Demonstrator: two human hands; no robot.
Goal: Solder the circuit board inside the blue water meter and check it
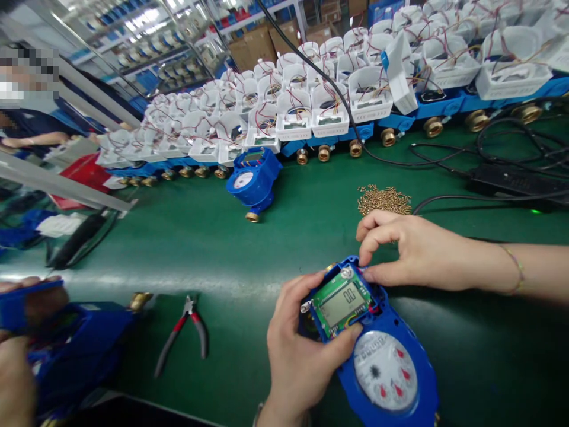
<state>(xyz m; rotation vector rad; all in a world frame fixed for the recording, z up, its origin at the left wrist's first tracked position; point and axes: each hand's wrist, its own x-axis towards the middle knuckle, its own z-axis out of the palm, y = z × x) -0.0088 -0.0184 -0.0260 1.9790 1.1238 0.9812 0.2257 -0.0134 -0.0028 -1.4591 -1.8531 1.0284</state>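
Note:
A blue water meter [391, 367] with a white dial lies on the green mat near the front edge. My left hand [297, 356] grips its left side, thumb resting at the lower edge of the green circuit board with LCD [342, 301] seated in its top. My right hand [409, 249] comes in from the right, fingers curled and pinched at the board's upper right corner; what the fingertips hold, if anything, is too small to see.
A pile of small brass screws [384, 200] lies behind my right hand. Red-handled pliers [184, 332] lie to the left. Another blue meter [254, 181] stands mid-mat. Rows of white-housed meters [329, 107] line the back. Cables and a black adapter [511, 178] sit at right. Another person's hands [26, 332] hold a blue meter at left.

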